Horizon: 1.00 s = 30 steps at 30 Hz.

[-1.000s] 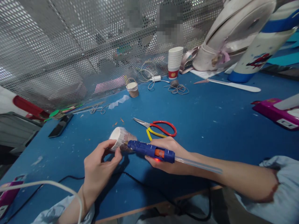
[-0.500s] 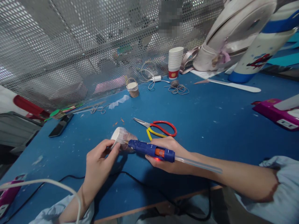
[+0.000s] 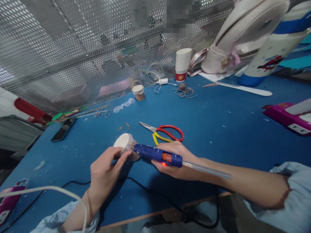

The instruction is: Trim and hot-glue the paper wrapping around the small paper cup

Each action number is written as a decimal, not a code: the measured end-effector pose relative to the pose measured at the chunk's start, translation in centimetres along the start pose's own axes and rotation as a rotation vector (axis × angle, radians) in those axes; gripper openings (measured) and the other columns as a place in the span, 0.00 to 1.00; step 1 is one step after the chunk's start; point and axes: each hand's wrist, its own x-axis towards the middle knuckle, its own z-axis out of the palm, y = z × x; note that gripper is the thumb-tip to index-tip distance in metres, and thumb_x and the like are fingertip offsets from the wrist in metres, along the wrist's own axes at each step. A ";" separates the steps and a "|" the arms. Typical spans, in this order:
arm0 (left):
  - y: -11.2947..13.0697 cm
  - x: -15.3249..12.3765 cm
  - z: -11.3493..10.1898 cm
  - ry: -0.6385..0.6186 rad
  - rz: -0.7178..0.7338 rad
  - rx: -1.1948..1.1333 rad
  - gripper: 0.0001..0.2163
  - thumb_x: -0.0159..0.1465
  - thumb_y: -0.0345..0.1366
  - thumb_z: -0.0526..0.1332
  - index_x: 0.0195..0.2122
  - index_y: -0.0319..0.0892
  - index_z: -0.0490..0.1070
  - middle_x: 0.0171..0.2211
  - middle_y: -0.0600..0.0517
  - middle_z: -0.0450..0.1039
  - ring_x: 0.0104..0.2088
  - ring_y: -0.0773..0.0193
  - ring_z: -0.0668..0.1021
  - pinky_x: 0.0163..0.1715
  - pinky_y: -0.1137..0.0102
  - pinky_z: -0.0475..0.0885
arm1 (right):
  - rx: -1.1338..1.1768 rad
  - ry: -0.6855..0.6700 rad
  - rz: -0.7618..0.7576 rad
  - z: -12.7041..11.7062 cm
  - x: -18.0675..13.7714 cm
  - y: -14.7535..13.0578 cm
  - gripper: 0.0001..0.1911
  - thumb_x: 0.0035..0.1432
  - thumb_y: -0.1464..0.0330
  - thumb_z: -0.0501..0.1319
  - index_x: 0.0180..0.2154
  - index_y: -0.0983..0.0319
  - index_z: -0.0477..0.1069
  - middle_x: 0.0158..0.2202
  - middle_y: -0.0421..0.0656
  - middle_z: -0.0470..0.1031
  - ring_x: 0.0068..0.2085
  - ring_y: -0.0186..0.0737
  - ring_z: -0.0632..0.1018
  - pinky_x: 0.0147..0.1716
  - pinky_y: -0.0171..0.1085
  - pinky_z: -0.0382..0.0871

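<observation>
One small white paper cup (image 3: 133, 154), wrapped in thin, wrinkled, whitish gauze, is tipped over near the front of the blue, white-flecked tabletop (image 3: 209, 136), its pale round end towards the left hand (image 3: 104, 170). The left thumb and forefinger are pinched on its edge. The right hand (image 3: 178, 161) has its fingers wrapped around one blue plastic glue gun (image 3: 148, 152), a clear rod of glue protruding from the back and the metal nozzle at the cup's gauze; whether they touch, I cannot tell. Just beyond lies one pair of scissors (image 3: 170, 127) with one red and one yellow handle loop. Farther back stand one little brown-and-white bucket (image 3: 138, 93) with a thin arched handle, its contents unclear, and one stack of nested white paper cups (image 3: 183, 63), too tightly packed to count, the lowest banded red. Between these two lie a white plastic charger (image 3: 162, 81) with its looped cable and, nearer the stack, one fuzzy grey ball of yarn (image 3: 181, 86) with loose coils
</observation>
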 end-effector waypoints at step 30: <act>-0.8 -0.3 1.5 0.098 0.080 0.071 0.05 0.61 0.30 0.60 0.37 0.42 0.73 0.27 0.57 0.77 0.21 0.73 0.77 0.22 0.80 0.70 | 0.054 0.032 -0.026 -0.1 0.2 0.2 0.10 0.56 0.69 0.61 0.25 0.61 0.63 0.21 0.35 0.65 0.21 0.28 0.64 0.24 0.30 0.60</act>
